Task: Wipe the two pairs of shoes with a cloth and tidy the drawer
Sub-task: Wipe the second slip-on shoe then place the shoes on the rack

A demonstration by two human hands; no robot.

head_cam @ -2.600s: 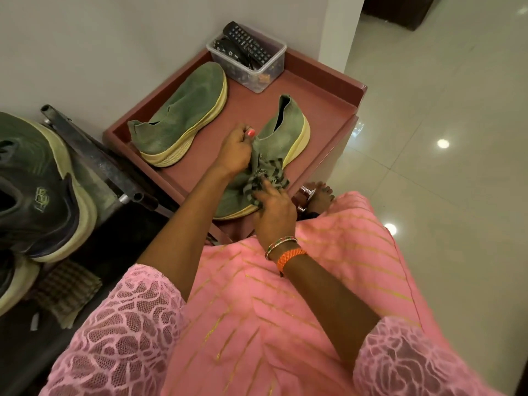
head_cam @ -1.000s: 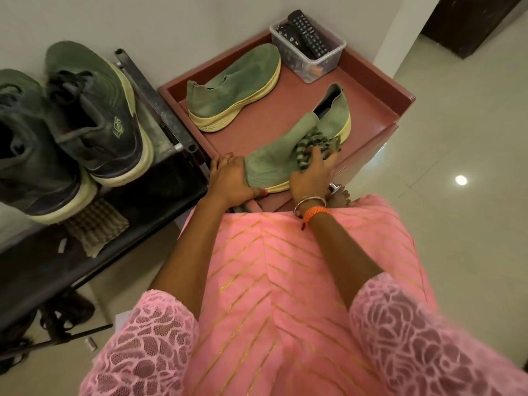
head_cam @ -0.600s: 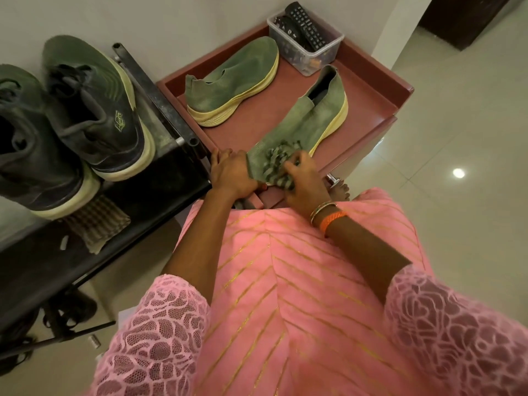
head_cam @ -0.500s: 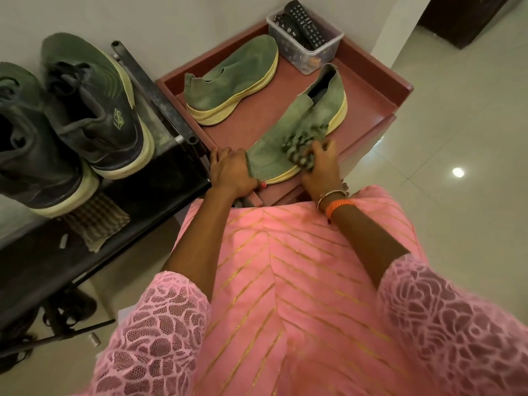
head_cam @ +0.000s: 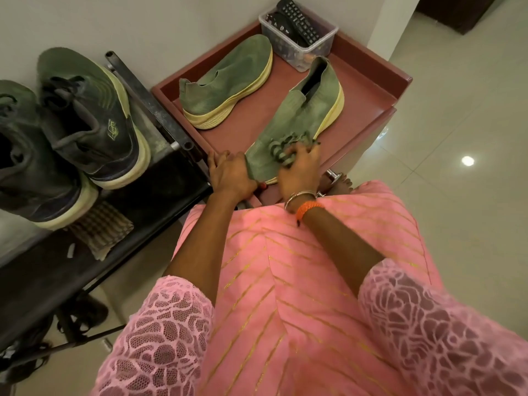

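Observation:
Two green slip-on shoes with yellow soles lie on the red cabinet top (head_cam: pixel 368 92). The near shoe (head_cam: pixel 300 118) points its toe at me. My left hand (head_cam: pixel 230 174) grips that toe. My right hand (head_cam: pixel 300 170) holds a bunched green striped cloth (head_cam: pixel 281 150) and presses it on the toe area. The far shoe (head_cam: pixel 228 81) lies on its side near the wall. A dark green lace-up pair, its right shoe (head_cam: pixel 91 115) and its left shoe (head_cam: pixel 25 155), stands on the black rack (head_cam: pixel 160 195) at left.
A clear plastic box (head_cam: pixel 300 32) with remote controls sits at the cabinet's back corner. A checked cloth (head_cam: pixel 100 227) lies on the rack under the dark shoes. The drawer's metal handle (head_cam: pixel 333 175) shows below the cabinet top. Glossy tiled floor (head_cam: pixel 457 181) spreads to the right.
My right hand has rubbed the cloth back and forth along the near shoe and is now down at its toe. My left hand has kept its grip on the toe.

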